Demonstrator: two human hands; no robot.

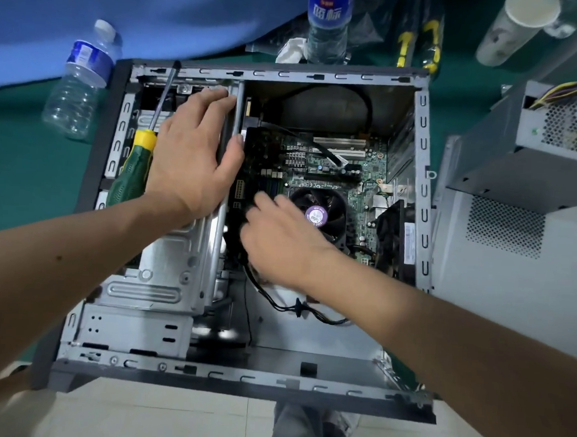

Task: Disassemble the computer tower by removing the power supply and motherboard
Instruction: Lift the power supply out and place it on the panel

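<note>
Right hand (280,241) motion-blurred, fingertips lost against dark cables; grip can't be told. Left hand (193,158) covers part of drive cage (162,264) and screwdriver (133,168) handle. Power supply (538,142) cut by right edge. Upright bottle (329,21) cropped at top. Motherboard (334,160) lower-left hidden.

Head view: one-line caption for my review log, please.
Left hand braces the drive cage while the right hand works at cables beside the motherboard in the open tower; power supply already out.
</note>
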